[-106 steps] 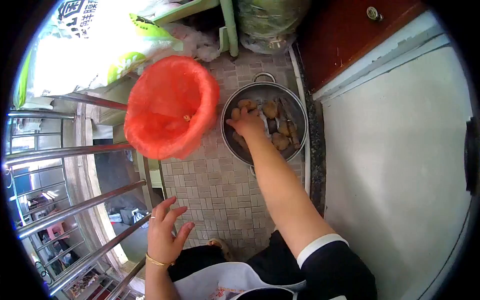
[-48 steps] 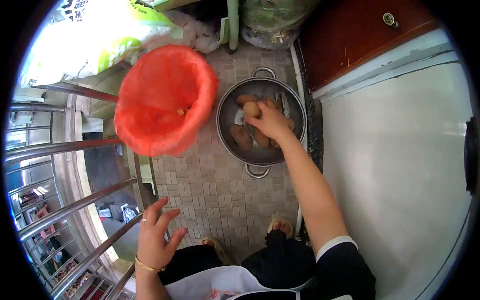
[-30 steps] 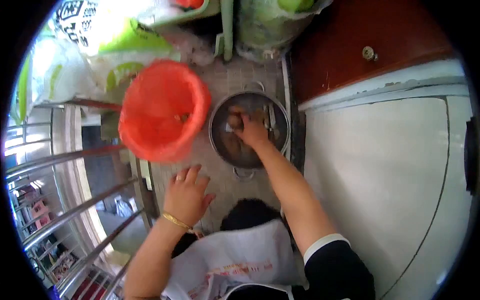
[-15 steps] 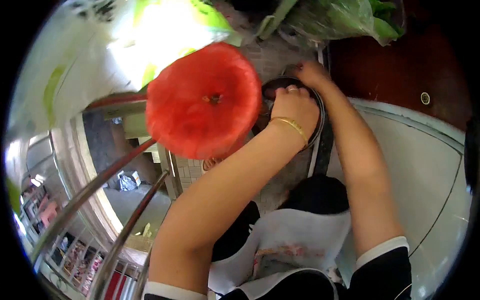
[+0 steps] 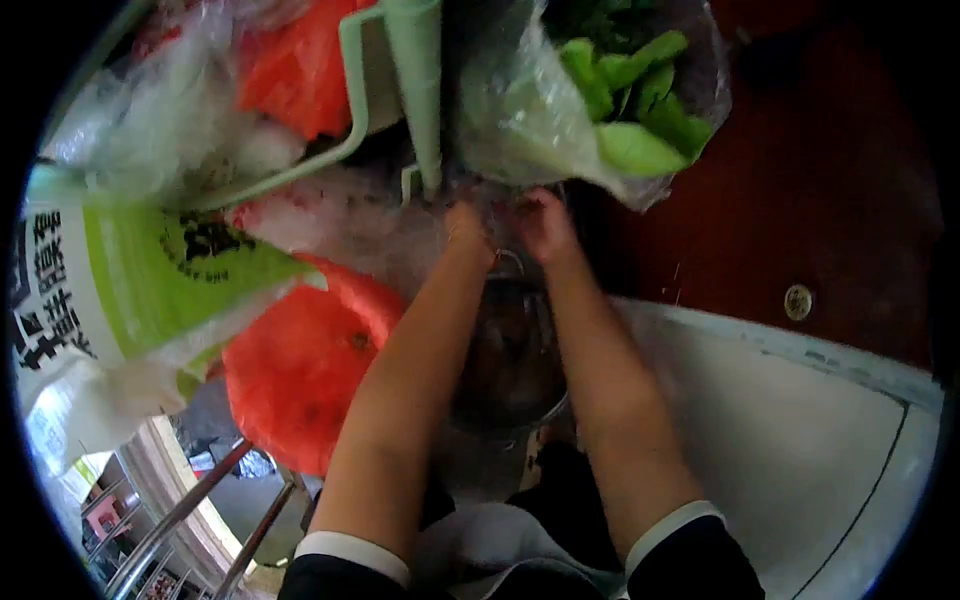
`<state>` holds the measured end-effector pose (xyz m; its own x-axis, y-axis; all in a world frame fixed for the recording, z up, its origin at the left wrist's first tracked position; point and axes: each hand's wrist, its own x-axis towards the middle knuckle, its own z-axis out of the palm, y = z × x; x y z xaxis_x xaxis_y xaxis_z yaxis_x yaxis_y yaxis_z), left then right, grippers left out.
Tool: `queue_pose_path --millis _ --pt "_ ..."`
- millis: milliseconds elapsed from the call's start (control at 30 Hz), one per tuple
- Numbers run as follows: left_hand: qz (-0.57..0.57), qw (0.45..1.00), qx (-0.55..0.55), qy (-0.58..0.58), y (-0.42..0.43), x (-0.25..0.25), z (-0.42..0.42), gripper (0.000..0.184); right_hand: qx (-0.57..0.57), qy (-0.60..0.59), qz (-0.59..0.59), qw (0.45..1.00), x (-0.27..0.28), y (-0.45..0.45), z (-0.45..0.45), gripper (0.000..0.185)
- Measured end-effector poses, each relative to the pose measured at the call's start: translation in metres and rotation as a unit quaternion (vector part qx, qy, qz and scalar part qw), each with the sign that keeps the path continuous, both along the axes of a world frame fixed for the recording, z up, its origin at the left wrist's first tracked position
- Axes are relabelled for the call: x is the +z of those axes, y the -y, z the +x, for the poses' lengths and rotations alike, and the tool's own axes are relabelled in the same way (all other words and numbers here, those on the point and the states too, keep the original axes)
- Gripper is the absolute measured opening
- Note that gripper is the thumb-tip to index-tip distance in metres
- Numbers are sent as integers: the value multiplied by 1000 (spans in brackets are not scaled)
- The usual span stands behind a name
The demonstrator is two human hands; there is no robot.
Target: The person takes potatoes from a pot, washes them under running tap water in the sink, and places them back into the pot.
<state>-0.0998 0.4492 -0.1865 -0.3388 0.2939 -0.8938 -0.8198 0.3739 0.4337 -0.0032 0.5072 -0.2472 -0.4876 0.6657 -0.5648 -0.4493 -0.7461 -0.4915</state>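
Note:
A round metal pot [image 5: 512,365] with a looped handle [image 5: 508,262] sits low between my forearms, its dark contents hard to make out. Beyond its far rim, my left hand [image 5: 470,232] reaches forward with its fingers smeared by motion. To the right of it, my right hand [image 5: 545,226] is raised beside the lower edge of a clear plastic bag [image 5: 520,110]. Its fingers look loosely bent and apart, with nothing visible in them. Green leafy vegetables [image 5: 640,110] fill that bag.
A red plastic bag [image 5: 290,375] hangs left of my left forearm. Above it are a green-and-white printed bag [image 5: 150,270] and a pale green rack [image 5: 415,90]. Metal rails [image 5: 180,525] stand lower left. A dark red surface [image 5: 780,190] and white panel [image 5: 770,420] lie right.
My left hand has come out of the pot, and my right hand has left its rim. Both have moved forward past the pot. The view has shifted, bringing the rack and leafy vegetables further in.

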Motion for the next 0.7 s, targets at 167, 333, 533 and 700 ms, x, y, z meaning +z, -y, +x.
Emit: queue_pose_path --millis 167,333,533,700 --pt "213 954 201 68 4 -59 -13 43 -150 -92 -78 981 58 7 -29 37" --pt "275 953 0 -130 -31 -121 -7 24 -152 -102 -82 980 121 -24 -26 44" --pt "172 979 41 -100 -28 -95 -7 26 -124 -174 -86 973 96 -24 -27 53" --pt "65 942 -85 -318 0 -91 12 26 -142 -190 -77 969 98 -19 -27 53"
